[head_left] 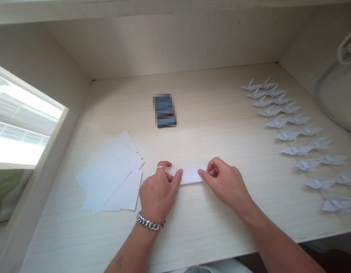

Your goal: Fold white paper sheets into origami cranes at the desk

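A white sheet of paper, folded into a narrow strip, lies on the desk between my hands. My left hand, with a ring and a chain bracelet, grips the strip's left end, its thumb on top. At the other end, my right hand pinches the paper between thumb and curled fingers. To the left of my left hand, loose white paper sheets lie spread in an overlapping pile.
Several folded paper cranes stand in two rows along the right side of the pale desk. A dark rectangular object, blurred out, lies toward the back. A grey cable hangs at the right wall; a window is at left.
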The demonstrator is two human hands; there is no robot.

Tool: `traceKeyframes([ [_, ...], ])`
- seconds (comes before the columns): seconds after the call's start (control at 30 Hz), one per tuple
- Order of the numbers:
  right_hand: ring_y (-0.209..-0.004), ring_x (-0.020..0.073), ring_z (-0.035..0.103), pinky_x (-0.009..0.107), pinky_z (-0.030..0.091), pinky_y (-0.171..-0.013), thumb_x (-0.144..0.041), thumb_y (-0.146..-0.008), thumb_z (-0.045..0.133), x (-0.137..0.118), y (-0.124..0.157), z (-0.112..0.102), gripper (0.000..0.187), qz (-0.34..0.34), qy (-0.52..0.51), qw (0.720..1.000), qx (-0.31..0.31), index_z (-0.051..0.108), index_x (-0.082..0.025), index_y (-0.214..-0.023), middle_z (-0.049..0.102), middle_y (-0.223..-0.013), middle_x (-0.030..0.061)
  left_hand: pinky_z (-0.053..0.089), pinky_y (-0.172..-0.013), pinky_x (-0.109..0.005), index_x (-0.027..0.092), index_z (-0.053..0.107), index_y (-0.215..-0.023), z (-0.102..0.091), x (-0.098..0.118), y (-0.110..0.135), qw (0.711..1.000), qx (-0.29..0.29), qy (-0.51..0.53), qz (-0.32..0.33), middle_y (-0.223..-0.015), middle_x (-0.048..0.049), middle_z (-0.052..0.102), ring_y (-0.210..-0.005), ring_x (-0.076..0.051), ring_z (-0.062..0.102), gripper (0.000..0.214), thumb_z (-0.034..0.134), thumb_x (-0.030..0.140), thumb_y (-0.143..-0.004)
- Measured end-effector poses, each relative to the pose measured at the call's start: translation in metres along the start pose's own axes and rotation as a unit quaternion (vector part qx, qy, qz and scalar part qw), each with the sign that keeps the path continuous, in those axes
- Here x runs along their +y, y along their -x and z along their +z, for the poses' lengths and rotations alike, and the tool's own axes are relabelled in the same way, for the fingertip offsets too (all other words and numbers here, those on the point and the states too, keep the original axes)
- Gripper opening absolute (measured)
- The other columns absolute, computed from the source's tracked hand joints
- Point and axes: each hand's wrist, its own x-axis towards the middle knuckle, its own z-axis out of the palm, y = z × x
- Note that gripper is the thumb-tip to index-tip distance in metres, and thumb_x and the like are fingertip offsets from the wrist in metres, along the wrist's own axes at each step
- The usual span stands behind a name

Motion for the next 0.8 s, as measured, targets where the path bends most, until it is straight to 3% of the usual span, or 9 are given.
traceKeyframes([
  [0.8, -0.060, 0.0163, 0.058, 0.027, 0.036, -0.058, -0.039, -0.077, 0.061, -0.0019, -0.0006, -0.0017, 0.019, -0.001, 0.004, 1.000, -0.001, 0.053, -0.023, -0.069, 0.064, -0.062, -0.0024, 0.040, -0.061, -0.032, 0.026, 0.057, -0.102, -0.0031, 0.0035, -0.0009, 1.000, -0.009, -0.005, -0.003, -0.071, 0.0037, 0.072, -0.071, -0.022, 0.067, 0.030, 0.052, 0.050, -0.085],
])
